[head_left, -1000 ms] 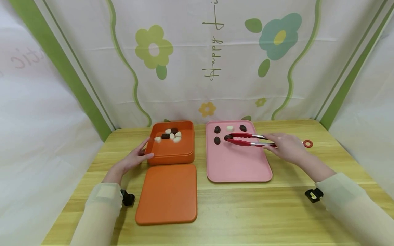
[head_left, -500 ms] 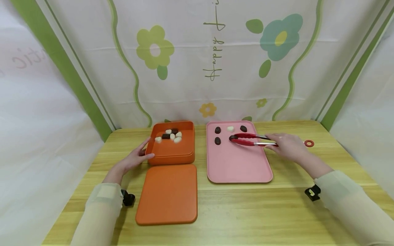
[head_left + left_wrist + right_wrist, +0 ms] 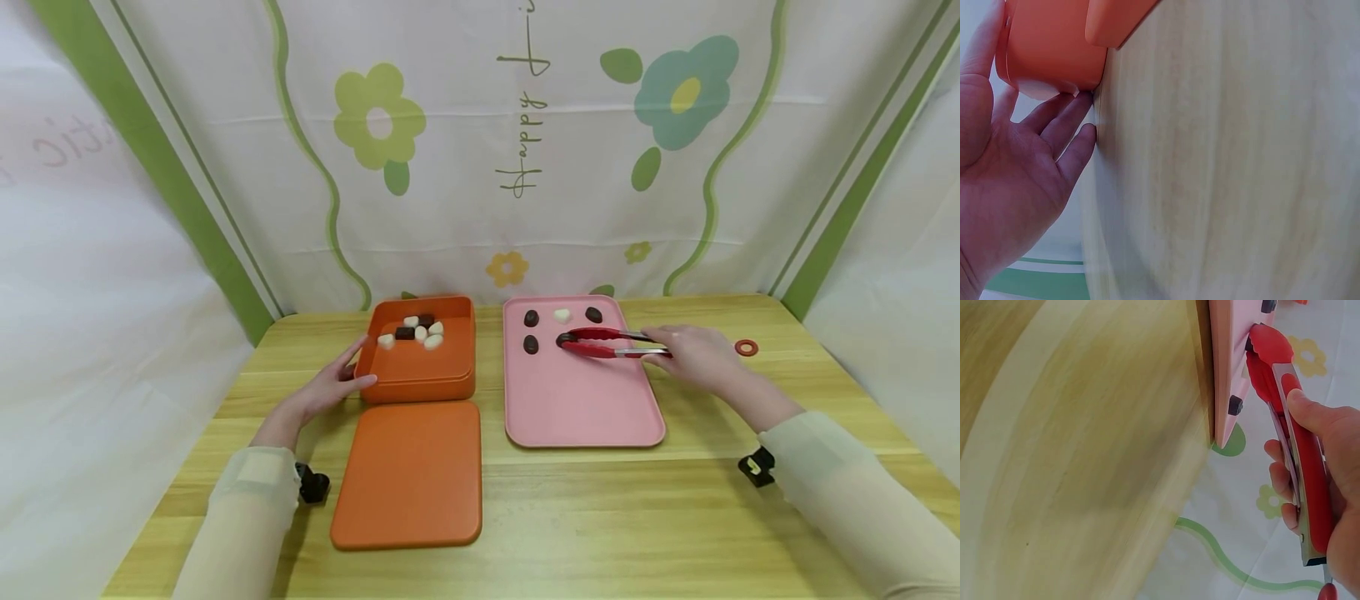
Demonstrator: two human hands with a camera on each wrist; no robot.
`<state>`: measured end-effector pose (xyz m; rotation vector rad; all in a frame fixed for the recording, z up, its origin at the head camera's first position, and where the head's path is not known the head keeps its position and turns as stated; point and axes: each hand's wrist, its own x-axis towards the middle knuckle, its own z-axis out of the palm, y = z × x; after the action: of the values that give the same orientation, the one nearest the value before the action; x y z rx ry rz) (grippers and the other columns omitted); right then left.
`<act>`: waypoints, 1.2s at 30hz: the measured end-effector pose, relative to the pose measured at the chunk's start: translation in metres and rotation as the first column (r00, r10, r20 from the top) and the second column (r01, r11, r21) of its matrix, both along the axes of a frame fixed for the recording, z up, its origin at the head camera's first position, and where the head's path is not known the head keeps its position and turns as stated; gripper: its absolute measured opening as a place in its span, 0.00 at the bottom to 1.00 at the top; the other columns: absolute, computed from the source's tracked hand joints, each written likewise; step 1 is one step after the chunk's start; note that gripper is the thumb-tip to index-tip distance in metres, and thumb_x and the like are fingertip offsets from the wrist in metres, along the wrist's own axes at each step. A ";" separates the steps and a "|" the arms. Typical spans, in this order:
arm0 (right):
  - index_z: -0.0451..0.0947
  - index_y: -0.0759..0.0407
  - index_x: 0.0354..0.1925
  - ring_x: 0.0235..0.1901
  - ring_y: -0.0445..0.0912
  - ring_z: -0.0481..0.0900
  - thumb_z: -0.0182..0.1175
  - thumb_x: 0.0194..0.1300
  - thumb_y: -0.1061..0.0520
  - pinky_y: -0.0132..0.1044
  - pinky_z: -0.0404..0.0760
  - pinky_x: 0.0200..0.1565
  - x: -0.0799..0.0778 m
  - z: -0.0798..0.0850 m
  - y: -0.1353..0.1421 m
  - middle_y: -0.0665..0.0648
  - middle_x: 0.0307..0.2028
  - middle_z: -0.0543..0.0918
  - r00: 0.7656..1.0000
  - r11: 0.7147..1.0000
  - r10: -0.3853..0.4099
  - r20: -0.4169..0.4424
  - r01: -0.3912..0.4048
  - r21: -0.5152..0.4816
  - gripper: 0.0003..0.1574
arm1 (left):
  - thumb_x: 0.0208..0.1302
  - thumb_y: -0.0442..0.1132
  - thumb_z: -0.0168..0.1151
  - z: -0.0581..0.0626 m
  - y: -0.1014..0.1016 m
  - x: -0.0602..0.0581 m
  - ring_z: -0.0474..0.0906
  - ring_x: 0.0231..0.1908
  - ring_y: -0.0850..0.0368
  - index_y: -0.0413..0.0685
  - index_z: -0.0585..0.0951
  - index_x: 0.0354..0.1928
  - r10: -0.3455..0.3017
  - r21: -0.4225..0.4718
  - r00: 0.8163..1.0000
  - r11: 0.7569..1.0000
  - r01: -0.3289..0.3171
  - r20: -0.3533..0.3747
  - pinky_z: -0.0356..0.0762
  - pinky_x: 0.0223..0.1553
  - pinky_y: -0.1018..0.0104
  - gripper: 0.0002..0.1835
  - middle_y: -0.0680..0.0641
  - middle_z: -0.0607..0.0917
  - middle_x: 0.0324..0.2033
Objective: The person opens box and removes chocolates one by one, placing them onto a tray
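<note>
One right hand, fingers gripping red-and-silver tongs, left hand, fingers spread against square orange box, white pieces inside, head view only

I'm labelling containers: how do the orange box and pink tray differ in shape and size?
The box has tall walls; the tray has a low rim. The box looks shorter front to back than the tray. Both hold dark pieces and at least one white piece.
</note>
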<state>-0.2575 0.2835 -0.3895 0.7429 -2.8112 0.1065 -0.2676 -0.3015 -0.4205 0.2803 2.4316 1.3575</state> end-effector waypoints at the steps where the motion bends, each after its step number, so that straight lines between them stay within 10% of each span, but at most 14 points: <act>1: 0.79 0.64 0.54 0.39 0.60 0.83 0.69 0.60 0.50 0.54 0.79 0.31 0.000 0.000 0.000 0.66 0.44 0.84 1.000 1.000 -0.001 0.002 0.001 0.000 0.28 | 0.72 0.48 0.57 0.000 0.000 0.000 0.52 0.69 0.33 0.63 0.39 0.78 0.000 -0.003 1.000 1.000 0.000 0.000 0.47 0.66 0.37 0.45 0.27 0.56 0.69; 17: 0.76 0.65 0.59 0.43 0.61 0.82 0.69 0.60 0.49 0.55 0.80 0.34 0.010 0.011 -0.002 0.69 0.48 0.82 0.998 0.998 -0.053 0.046 0.055 -0.027 0.34 | 0.72 0.46 0.56 0.002 0.002 0.002 0.50 0.70 0.33 0.63 0.38 0.78 0.007 -0.003 1.000 1.000 -0.007 0.008 0.46 0.66 0.37 0.44 0.28 0.55 0.70; 36: 0.71 0.53 0.65 0.31 0.51 0.81 0.70 0.58 0.45 0.46 0.76 0.25 0.001 0.042 -0.045 0.56 0.39 0.85 0.990 0.994 0.090 -0.104 -0.096 -0.055 0.39 | 0.71 0.50 0.57 0.002 0.001 0.000 0.48 0.70 0.33 0.62 0.39 0.78 -0.003 0.007 1.000 1.000 0.003 0.010 0.46 0.66 0.35 0.45 0.29 0.51 0.72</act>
<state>-0.2564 0.2388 -0.3475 0.8406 -2.6654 0.1629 -0.2677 -0.3010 -0.4188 0.2785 2.4174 1.3632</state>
